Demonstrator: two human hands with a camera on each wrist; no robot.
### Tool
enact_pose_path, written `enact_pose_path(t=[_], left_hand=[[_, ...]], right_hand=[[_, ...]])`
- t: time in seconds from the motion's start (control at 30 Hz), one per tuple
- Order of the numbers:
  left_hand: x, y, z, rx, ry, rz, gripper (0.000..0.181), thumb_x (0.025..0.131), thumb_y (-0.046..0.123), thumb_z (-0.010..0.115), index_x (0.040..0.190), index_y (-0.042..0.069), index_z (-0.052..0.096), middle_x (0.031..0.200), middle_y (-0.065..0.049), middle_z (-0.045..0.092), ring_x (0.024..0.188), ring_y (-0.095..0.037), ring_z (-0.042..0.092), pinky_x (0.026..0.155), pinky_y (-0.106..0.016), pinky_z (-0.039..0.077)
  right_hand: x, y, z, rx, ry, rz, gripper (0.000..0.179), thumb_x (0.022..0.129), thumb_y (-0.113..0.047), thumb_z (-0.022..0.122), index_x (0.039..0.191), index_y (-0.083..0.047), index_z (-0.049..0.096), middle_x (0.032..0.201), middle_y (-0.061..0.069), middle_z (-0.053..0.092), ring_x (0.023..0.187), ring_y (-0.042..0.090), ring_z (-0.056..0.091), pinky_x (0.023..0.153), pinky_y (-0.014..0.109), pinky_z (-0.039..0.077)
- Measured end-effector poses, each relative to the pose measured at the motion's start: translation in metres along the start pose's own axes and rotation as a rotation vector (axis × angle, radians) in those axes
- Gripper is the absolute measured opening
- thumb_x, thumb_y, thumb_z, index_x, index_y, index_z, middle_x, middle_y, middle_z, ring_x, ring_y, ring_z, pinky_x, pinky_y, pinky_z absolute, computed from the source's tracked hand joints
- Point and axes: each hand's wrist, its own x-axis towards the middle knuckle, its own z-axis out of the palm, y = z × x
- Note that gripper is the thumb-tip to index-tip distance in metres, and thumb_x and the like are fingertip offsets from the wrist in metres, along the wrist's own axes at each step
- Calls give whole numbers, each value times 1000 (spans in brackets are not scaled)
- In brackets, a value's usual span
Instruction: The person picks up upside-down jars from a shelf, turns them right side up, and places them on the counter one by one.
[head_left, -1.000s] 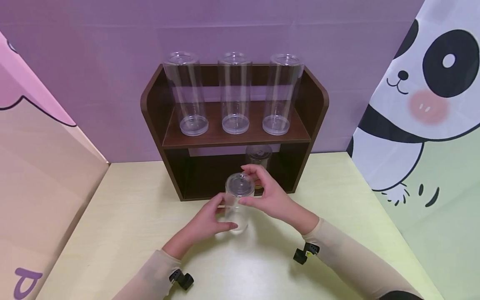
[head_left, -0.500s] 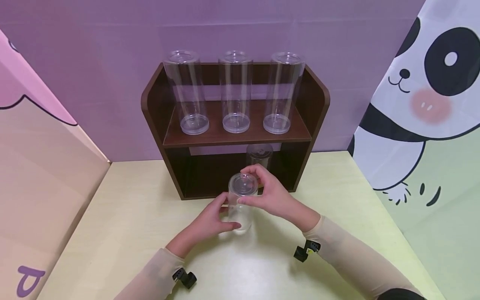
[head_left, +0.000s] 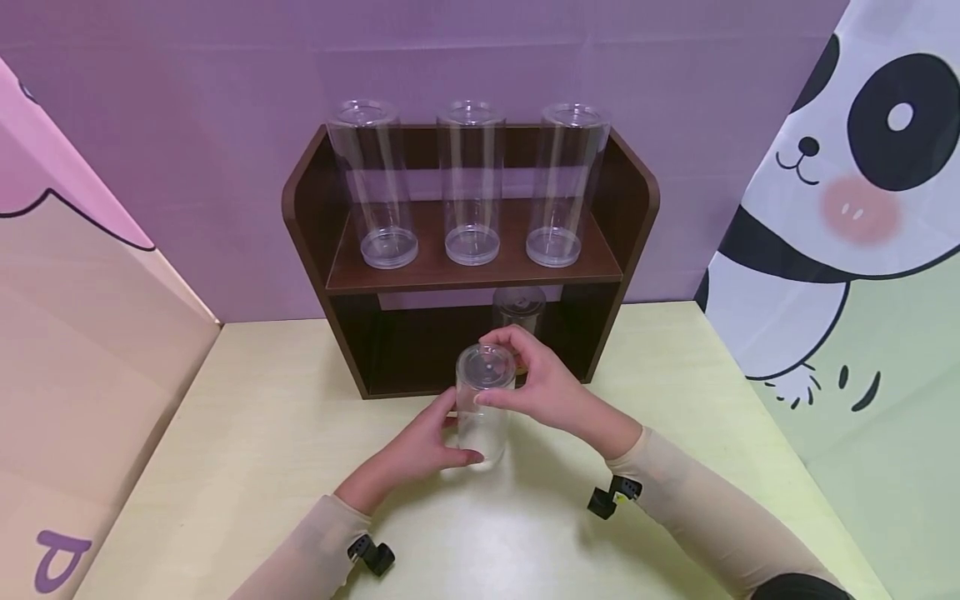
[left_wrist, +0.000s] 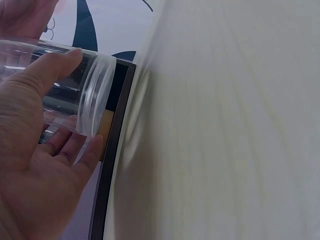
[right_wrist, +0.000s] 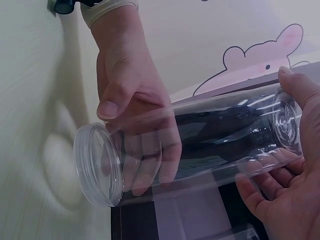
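Note:
Between both hands stands a clear plastic jar (head_left: 482, 421), roughly upright, in front of the shelf. My left hand (head_left: 422, 446) holds its lower part, thumb on the near side and fingers behind. My right hand (head_left: 543, 387) grips the upper end. In the right wrist view, the jar (right_wrist: 200, 142) has a wide ridged rim (right_wrist: 97, 165) at its lower end, a short way off the table. Nothing shows inside it. The left wrist view has my left thumb (left_wrist: 52, 67) across the jar wall, with the fingers spread beneath.
A dark brown two-tier shelf (head_left: 472, 283) stands at the back. Its upper board bears three tall clear jars (head_left: 388, 192) (head_left: 471, 192) (head_left: 562, 192). Another clear jar (head_left: 517, 307) is on the lower tier at right, partly behind my right hand. The pale table (head_left: 247, 433) spreads around.
The jar and both hands shifted slightly right early on, as the whole view moved a little. Over the last half second they are almost still, both hands still holding the jar.

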Motion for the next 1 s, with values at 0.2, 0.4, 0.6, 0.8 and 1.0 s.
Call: enact_pose_path(t=[0.2, 0.4, 0.6, 0.8, 1.0], left_hand=[[-1, 0, 0, 8, 0, -10, 104, 86, 12, 98, 168, 22, 35, 168, -3, 45, 155, -28, 44, 126, -55, 42], [-1, -1, -1, 3, -8, -13, 101, 87, 11, 97, 167, 22, 36, 169, -2, 43, 158, -29, 41, 128, -54, 40], [0, -3, -2, -2, -5, 2, 85, 88, 8, 95, 156, 16, 45, 158, -5, 52, 151, -28, 49, 127, -49, 41], [-1, -5, -4, 29, 24, 46, 74, 89, 11, 95, 150, 11, 52, 148, -9, 59, 141, -29, 56, 125, -46, 45], [-2, -7, -10, 103, 59, 80, 68, 89, 15, 96, 146, 12, 60, 144, -5, 64, 136, -30, 62, 122, -47, 49]], right_hand=[[2, 1, 0, -6, -5, -7, 65, 87, -14, 96, 142, -13, 61, 129, 0, 68, 116, 22, 64, 100, 42, 57], [3, 2, -1, -13, -2, -13, 65, 88, -16, 96, 143, -13, 61, 130, 1, 68, 115, 22, 65, 97, 39, 59], [1, 2, -4, 26, 7, 2, 65, 89, -13, 95, 145, -13, 60, 133, 3, 67, 110, 25, 70, 91, 34, 62], [-1, 6, -12, 71, 13, 27, 66, 91, -11, 93, 146, -12, 58, 137, 6, 66, 120, 27, 69, 103, 49, 62], [-5, 14, -22, 114, 14, 22, 65, 92, -8, 91, 148, -9, 57, 138, 8, 68, 127, 27, 68, 110, 34, 57]])
